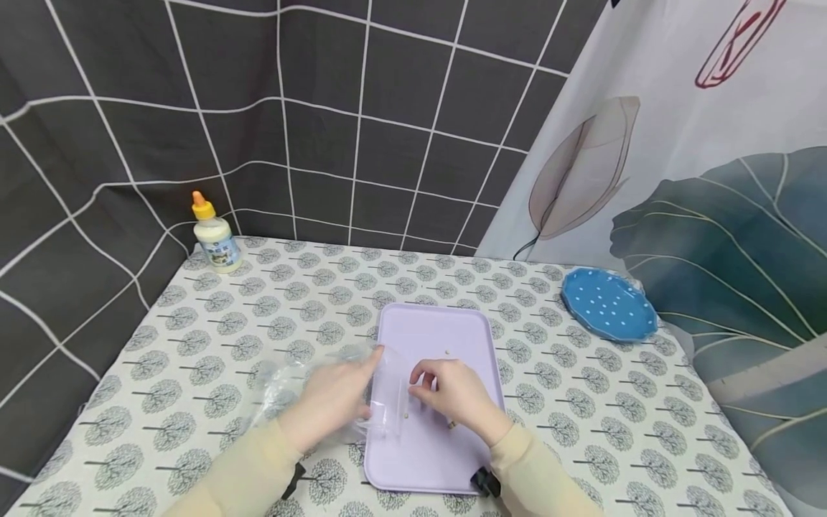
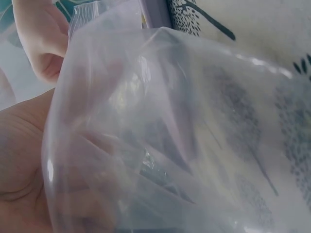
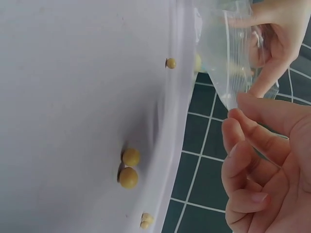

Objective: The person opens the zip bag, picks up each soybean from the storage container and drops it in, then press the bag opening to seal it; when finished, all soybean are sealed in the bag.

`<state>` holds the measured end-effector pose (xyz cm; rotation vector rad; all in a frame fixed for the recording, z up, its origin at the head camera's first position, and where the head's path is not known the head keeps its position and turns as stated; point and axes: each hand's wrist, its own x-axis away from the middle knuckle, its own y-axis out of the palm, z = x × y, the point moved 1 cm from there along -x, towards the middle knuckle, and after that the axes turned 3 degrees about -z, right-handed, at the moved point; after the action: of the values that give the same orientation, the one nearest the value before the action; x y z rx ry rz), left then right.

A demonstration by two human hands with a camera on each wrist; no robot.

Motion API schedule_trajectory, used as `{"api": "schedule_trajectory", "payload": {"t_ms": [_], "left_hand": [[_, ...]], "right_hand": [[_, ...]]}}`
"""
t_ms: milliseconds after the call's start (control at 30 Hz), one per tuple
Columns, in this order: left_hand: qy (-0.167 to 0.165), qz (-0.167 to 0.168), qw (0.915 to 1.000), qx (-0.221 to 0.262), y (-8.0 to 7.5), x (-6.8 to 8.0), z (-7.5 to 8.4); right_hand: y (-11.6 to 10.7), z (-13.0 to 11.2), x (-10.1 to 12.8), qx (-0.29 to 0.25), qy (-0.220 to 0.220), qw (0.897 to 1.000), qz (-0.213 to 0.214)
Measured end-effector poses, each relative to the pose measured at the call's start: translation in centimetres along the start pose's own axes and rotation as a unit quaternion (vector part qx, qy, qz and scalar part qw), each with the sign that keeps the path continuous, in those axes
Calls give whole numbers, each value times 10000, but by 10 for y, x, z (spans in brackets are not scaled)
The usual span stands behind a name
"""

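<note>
My left hand (image 1: 337, 393) grips a clear zip bag (image 2: 126, 97) near its mouth, thumb and fingers spread around the plastic. The ridged zip strip (image 3: 236, 58) shows in the right wrist view, with the bag's mouth over the left side of a lilac tray (image 1: 429, 327). Against the mouth, my right hand (image 1: 455, 388) has its thumb and index fingertips close together and its other fingers curled; I cannot tell whether anything is between those tips. Round yellow beans lie on the tray, including a pair (image 3: 130, 157) and a single bean (image 3: 171, 63) near the rim.
A white glue bottle (image 1: 218, 243) with a yellow cap stands at the back left. At the back right is a blue dotted plate (image 1: 607, 305). The table (image 1: 304, 273) has a tree-print cover; a dark grid cloth (image 1: 310, 136) and a leaf-print cloth (image 1: 711, 215) hang behind.
</note>
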<state>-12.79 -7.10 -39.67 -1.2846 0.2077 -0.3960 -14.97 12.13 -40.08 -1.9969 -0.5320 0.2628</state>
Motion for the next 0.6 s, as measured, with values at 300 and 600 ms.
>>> {"api": "schedule_trajectory", "payload": {"t_ms": [300, 600], "left_hand": [[35, 149, 9999, 9, -3, 4, -5], [34, 190, 9998, 19, -5, 6, -3]], "right_hand": [[5, 2, -1, -54, -75, 9970, -763], [17, 2, -6, 797, -606, 9889, -1099]]}}
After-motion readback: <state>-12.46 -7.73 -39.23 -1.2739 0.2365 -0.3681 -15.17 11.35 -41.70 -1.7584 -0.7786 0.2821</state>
